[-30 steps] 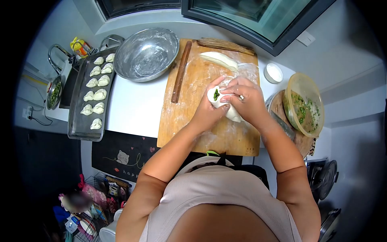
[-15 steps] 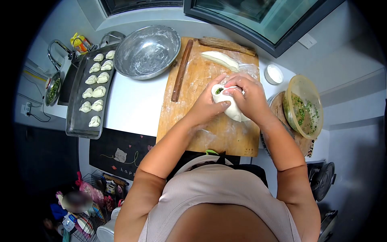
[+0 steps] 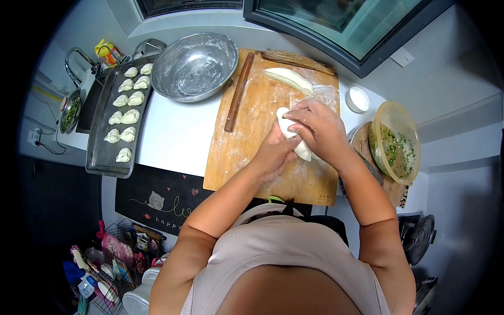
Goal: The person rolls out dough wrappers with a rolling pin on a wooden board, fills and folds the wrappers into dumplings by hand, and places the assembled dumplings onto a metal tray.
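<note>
A large white dough dumpling is held over the wooden board, folded long and narrow between both hands. My left hand cups its lower left side, the thumb lying along the dough. From the right, my right hand pinches the upper edge with its fingers and thumb. No green filling shows now. Beyond the hands a long strip of dough lies on the floured cutting board. A wooden rolling pin rests to the left of them.
A metal tray with several shaped dumplings stands at left, beside a floury steel bowl. On the right are a small white bowl and a yellowish bowl with green filling. A window frame juts in above the board.
The dough has been folded together, so the opening with green filling is out of sight. My left hand has turned and dropped slightly beneath the dough, while my right hand keeps pinching its edge.
</note>
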`<state>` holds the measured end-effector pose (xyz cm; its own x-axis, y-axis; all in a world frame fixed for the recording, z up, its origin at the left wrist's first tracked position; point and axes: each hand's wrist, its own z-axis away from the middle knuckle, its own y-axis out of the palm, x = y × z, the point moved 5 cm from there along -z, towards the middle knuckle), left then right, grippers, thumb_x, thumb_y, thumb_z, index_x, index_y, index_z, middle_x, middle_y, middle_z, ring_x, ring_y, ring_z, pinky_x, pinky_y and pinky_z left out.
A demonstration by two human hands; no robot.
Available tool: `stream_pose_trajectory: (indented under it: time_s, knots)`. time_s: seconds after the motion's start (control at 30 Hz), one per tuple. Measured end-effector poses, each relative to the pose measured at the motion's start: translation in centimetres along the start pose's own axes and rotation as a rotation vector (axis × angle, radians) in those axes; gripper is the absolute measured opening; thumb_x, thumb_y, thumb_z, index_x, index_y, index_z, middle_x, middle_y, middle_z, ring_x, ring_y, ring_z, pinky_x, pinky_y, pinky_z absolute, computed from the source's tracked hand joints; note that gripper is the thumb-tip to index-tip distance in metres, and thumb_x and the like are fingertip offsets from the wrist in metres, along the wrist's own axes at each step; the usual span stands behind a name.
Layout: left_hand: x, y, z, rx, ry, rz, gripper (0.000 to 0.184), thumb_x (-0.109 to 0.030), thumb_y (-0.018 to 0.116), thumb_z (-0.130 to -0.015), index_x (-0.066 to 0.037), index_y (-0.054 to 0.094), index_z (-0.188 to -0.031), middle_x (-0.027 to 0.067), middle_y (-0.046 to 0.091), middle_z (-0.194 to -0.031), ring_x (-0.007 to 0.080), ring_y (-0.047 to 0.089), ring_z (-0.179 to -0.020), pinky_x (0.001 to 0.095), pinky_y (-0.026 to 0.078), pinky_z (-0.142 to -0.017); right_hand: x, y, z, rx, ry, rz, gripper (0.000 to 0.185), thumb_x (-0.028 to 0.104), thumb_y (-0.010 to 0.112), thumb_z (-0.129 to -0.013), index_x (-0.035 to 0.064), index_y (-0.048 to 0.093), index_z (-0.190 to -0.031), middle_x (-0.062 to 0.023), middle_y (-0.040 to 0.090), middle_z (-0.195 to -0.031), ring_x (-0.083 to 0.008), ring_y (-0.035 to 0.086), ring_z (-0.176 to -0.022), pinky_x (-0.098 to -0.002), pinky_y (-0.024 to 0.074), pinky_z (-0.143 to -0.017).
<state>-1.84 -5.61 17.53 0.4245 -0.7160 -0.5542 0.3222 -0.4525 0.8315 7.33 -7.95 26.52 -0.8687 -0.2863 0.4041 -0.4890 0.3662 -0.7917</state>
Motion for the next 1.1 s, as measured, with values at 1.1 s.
stream_pose_trajectory:
  time_s: [1.1]
  knots:
    - [0.9, -1.3, 0.3, -0.141, 0.152, 0.014, 0.062, -0.008, 0.056, -0.092, -0.014, 0.022, -0.144, 0.0076, 0.045, -0.129, 0.0174, 0.051, -0.114, 0.0324, 0.046, -0.095, -4.4, 1.1, 2.5, -0.188, 0.185, -0.638, 0.078, 0.029, 0.074, -0.074, 0.0073, 0.040, -0.140, -0.0164, 0.039, -0.143, -0.0302, 0.036, -0.133, -0.0405, 0.0291, -0.109]
